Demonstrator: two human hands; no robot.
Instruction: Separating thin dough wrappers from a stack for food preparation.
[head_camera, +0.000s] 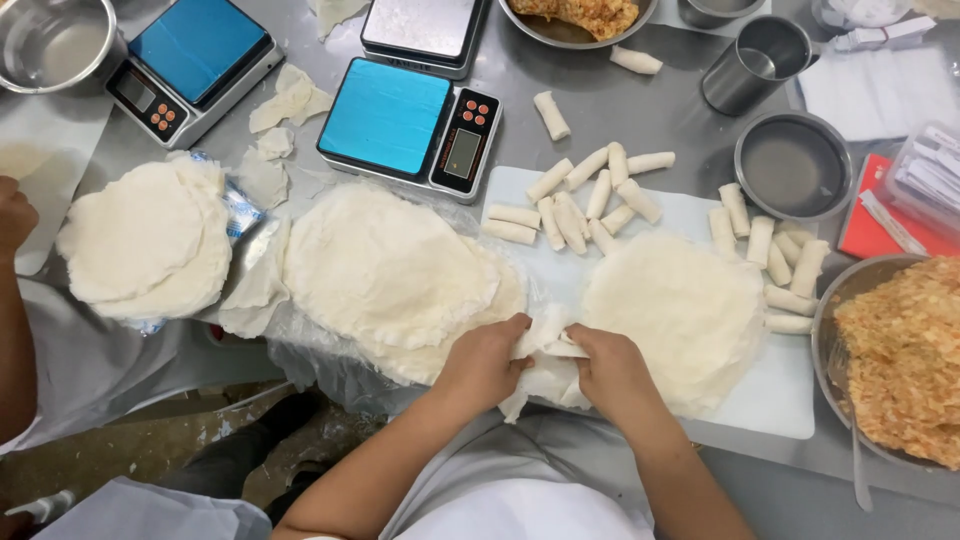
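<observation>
**Pulling a thin wrapper apart**

I am pinching one thin wrapper (545, 345) with my left hand (487, 360) and right hand (610, 370), fingers clamped on it, just above the white board (790, 400). I think it could tear if I pull too hard.

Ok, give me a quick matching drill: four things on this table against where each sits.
1. blue-topped digital scale
2. bowl of orange shredded filling
3. crumpled thin white wrapper
4. empty round steel bowl

a. far right edge
b. between left hand and right hand
c. right of the rolled pieces
d. behind the middle wrapper stack

Pairs: 1-d, 2-a, 3-b, 4-c
</observation>
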